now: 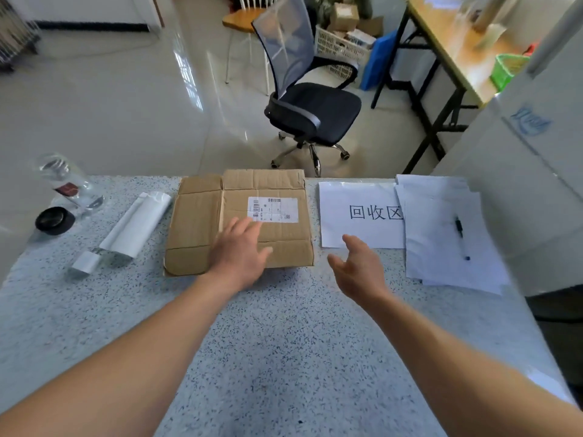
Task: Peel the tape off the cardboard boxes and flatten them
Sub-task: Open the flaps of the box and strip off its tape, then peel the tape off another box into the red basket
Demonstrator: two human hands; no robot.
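The box (268,187) lies flattened on the table (284,357). The left hand (238,257) rests spread on the box's near flap, gripping nothing, likely pressing it flat. The right hand (356,272) hovers just right of the box, fingers loose and empty. A sign (356,193) crowds the box's right edge, with bare tabletop on its near side.

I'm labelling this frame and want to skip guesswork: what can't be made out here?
Head view:
- Cardboard box: near middle hidden under the left hand; leftover tape cannot be told.
- Shipping label: print too small to read.
- Printed sign: right edge covered by the stack of papers.
- Far desk: items on it blurred.
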